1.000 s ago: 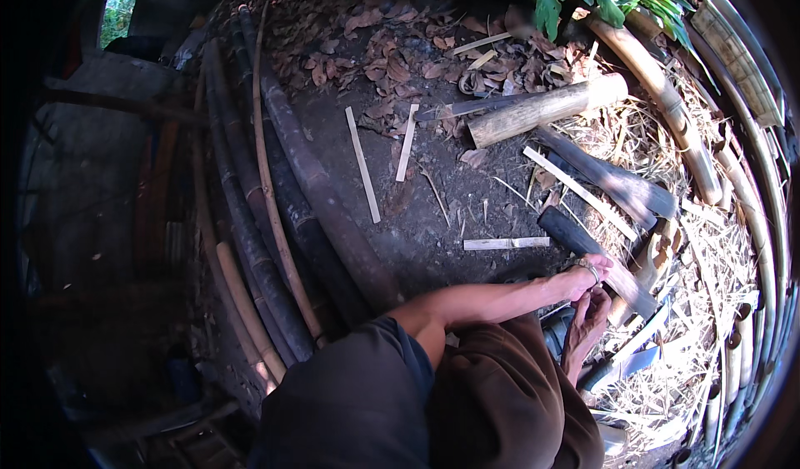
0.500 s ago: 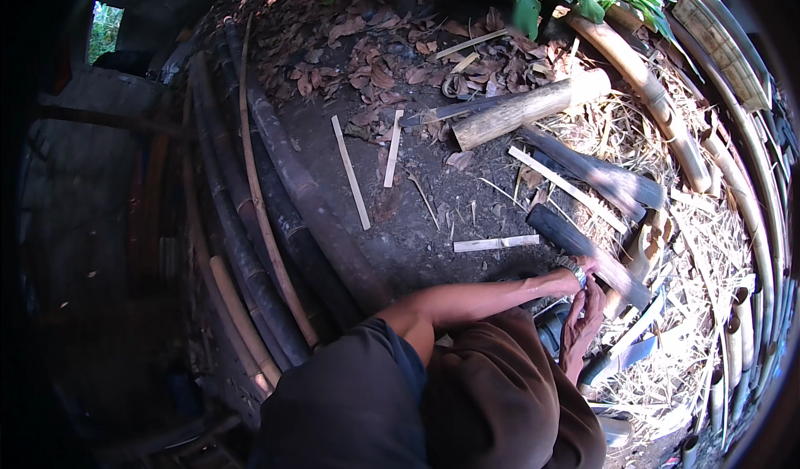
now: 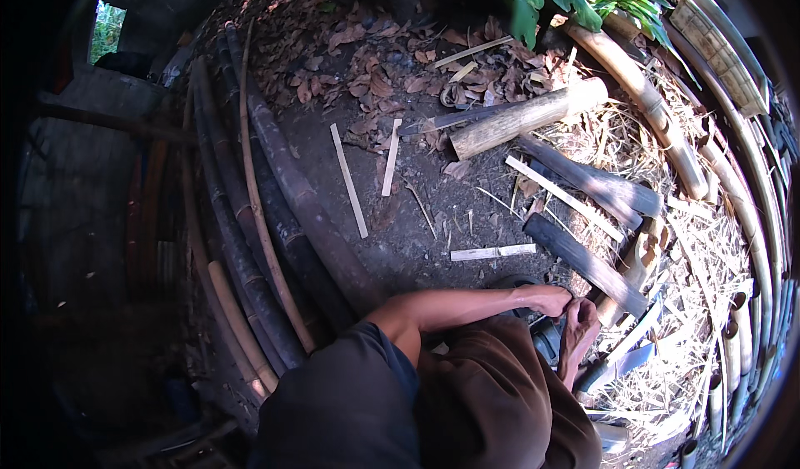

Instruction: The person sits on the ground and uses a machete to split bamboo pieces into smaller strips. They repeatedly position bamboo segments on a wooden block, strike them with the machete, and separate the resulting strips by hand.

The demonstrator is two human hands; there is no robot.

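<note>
Soil (image 3: 408,254), dry leaves (image 3: 379,85), bamboo poles (image 3: 290,169), shavings (image 3: 696,319) near right hand (image 3: 581,327)

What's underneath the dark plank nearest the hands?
On either side of the plank, near its lower right end, a bamboo piece shows, so it seems to pass beneath. Soil shows beside the upper left end. The plank covers whatever lies directly underneath.

left arm (image 3: 467,306) is bent at the elbow (image 3: 402,323) and stretched way across to the right, bare forearm pretty much level. left grip (image 3: 552,300) is half curled, back of the hand up. right grip (image 3: 579,333) comes up from below, wrist under it, fingers (image 3: 583,310) bent in. both sets of fingertips bunch up close together, details too small to make out.
</note>
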